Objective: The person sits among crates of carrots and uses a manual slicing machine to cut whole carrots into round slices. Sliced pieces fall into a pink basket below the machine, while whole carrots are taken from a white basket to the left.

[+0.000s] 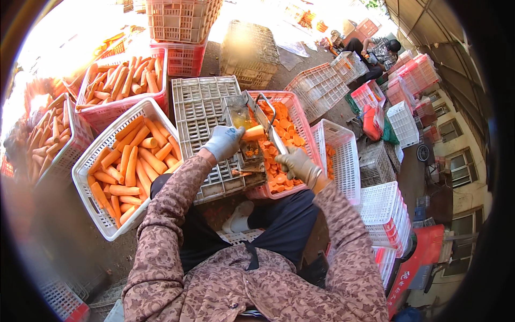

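Note:
My left hand (224, 141), in a pale glove, grips a peeled carrot (254, 133) whose far end lies at the blade of a metal lever cutter (261, 116). The cutter rests on an upturned grey plastic crate (201, 104). In a tan glove, my right hand (298, 164) is closed on the cutter's white handle (278, 141). Beneath and right of the blade, carrot slices (283, 124) lie in a pink plastic crate (307, 133). A white crate (90, 201) at my left holds whole peeled carrots (139, 159).
More carrot-filled crates (120, 110) stand at the upper left, beside a tall crate stack (177, 20). Right of the slices are a white crate (342, 161) and stacked white crates (378, 209). A person (382, 52) sits among crates at the upper right.

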Tool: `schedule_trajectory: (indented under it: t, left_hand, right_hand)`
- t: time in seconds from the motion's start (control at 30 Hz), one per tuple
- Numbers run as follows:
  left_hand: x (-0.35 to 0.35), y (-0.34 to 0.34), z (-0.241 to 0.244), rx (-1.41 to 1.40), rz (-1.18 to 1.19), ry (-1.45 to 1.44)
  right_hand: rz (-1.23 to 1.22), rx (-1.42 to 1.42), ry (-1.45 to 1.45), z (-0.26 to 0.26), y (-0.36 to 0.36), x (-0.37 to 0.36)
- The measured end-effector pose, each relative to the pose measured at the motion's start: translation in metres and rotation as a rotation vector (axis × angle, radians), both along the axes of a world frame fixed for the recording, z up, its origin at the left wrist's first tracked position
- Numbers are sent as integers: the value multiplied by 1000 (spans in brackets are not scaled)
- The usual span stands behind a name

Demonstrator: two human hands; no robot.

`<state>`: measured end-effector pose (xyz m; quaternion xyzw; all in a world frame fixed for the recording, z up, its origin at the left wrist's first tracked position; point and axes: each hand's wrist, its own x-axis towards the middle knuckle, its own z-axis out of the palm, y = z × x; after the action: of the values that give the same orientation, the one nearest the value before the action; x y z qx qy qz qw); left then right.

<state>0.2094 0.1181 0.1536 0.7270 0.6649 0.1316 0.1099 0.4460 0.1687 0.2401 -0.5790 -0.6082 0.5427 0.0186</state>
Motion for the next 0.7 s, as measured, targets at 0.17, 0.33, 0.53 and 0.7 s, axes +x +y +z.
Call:
schedule_trajectory:
  t: [0.17,0.33,0.53,0.7]
  left_hand:
    - [2,2,-3,6,55,-53]
    - [4,4,3,-52,73,-73]
    - [14,13,-2,-15,46,13]
    - [4,10,-1,-21,35,-85]
  right_hand:
    - [210,545,-432,-64,-34,-2]
    - [171,361,-294,-102,-23,22]
    - [90,100,-133,-15,1,5]
    - [141,426,-439,-85,-41,2]
